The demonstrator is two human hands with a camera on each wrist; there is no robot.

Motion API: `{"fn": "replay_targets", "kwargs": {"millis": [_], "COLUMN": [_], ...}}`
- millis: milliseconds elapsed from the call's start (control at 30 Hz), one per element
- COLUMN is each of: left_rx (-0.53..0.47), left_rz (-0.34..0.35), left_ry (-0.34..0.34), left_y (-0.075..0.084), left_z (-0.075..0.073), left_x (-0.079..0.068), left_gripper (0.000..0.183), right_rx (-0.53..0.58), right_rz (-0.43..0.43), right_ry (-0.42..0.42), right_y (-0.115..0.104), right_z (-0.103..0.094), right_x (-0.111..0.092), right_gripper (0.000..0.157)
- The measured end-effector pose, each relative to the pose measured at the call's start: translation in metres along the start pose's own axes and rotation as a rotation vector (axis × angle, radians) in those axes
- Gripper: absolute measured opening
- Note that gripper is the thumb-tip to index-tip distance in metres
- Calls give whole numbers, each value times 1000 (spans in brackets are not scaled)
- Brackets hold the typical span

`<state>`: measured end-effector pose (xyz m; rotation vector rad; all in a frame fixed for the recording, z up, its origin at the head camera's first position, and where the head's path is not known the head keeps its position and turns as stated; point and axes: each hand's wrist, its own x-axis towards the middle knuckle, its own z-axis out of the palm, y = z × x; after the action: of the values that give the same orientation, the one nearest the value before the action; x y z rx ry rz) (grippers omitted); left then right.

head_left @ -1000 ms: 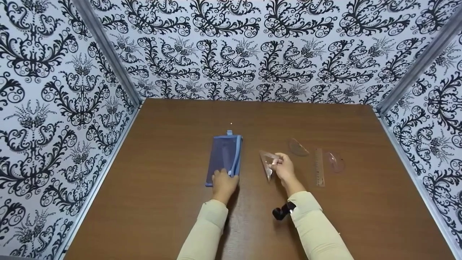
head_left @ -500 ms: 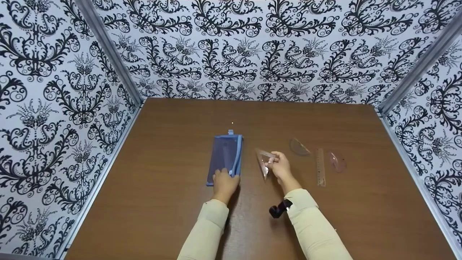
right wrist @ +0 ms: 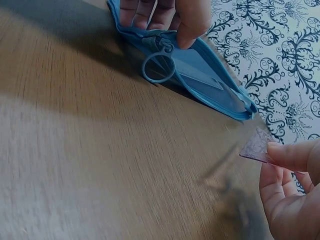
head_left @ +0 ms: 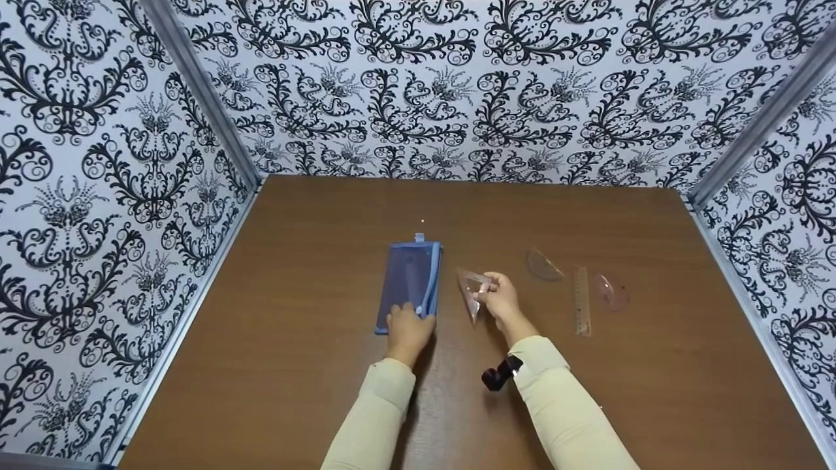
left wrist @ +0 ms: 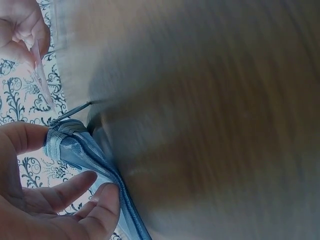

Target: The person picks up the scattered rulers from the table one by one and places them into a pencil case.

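Observation:
A blue zip pencil pouch (head_left: pixel 403 274) lies mid-table, its zip side to the right. My left hand (head_left: pixel 409 334) grips its near end, thumb at the zip and fingers against the fabric. In the right wrist view the pouch's mouth gapes, and a ring-shaped zip pull (right wrist: pixel 143 69) hangs by the thumb. A pale strip shows inside. My right hand (head_left: pixel 500 303) pinches a clear set square (right wrist: pixel 256 146) between thumb and fingers, held above the table just right of the pouch. The left wrist view catches this set square (left wrist: pixel 40 75) nearly edge-on.
Right of the right hand lie a clear protractor (head_left: pixel 543 266), a clear ruler (head_left: pixel 582 301) and a pinkish curved clear piece (head_left: pixel 610 292). Patterned walls (head_left: pixel 424 85) enclose the brown table (head_left: pixel 313 274) at the back and sides. A black wrist camera (head_left: pixel 499 375) juts from the right sleeve.
My right hand has carried the set square leftward, closer to the pouch. The left hand keeps its grip on the pouch's near end, and the other pieces lie as before.

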<state>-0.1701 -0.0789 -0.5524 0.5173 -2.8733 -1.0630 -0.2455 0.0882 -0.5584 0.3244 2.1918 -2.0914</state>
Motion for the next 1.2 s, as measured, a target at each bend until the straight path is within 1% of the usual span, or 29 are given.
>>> {"fn": "replay_targets", "kwargs": {"millis": [200, 333, 467, 633, 767, 867, 900, 933, 1100, 1133, 1200], "left_rx": [-7, 13, 25, 26, 18, 16, 16, 15, 4, 2, 3], "left_rz": [2, 10, 14, 8, 2, -5, -6, -8, -2, -1, -3], "left_ry": [11, 38, 57, 51, 43, 38, 38, 34, 26, 26, 23], "left_y": [1, 1, 1, 1, 1, 1, 1, 1, 1, 1, 1], "left_z": [0, 3, 4, 3, 3, 3, 3, 3, 3, 3, 2], "left_x": [0, 1, 1, 2, 2, 1, 1, 1, 0, 0, 0], "left_gripper": [45, 40, 40, 42, 43, 43, 44, 45, 47, 48, 48], "right_rx": [1, -4, 0, 52, 17, -3, 26, 26, 18, -13, -8], "right_rz": [12, 17, 25, 40, 41, 27, -10, -10, 12, 52, 61], "right_ry": [-22, -29, -42, -75, -64, -71, -94, -99, -105, -88, -95], "right_y": [-6, -8, -8, -9, -8, -3, 2, 3, 2, -2, -5], "right_z": [6, 8, 11, 17, 24, 28, 29, 30, 35, 37, 39], "right_x": [-1, -1, 0, 1, 2, 5, 7, 8, 6, 3, 1], "right_gripper": [53, 54, 54, 56, 55, 53, 53, 52, 52, 53, 54]}}
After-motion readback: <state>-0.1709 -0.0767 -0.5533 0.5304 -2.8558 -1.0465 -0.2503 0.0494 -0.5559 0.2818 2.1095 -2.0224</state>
